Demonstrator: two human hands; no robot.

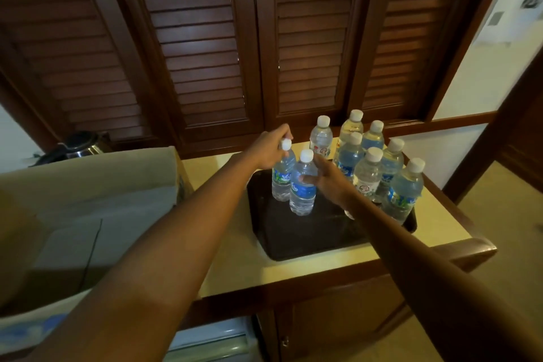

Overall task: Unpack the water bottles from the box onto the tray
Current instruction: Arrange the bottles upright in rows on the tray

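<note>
A dark tray (296, 241) lies on the cream countertop. Several clear water bottles with white caps stand upright on its right and back part, such as one at the front right (404, 189). Two more stand together at the tray's left. My left hand (269, 150) grips the neck of the rear bottle (282, 175) just under its cap. My right hand (329, 178) wraps the side of the front bottle (303, 185), thumb across its label. The open cardboard box (88, 185) sits at the left; what is inside it is hidden.
The countertop (235, 267) ends in a wooden edge close to me, with a cabinet door (338, 323) below. Dark louvred doors (205, 53) rise right behind the tray. A metal kettle (76, 145) stands beyond the box. A doorway opens at the right.
</note>
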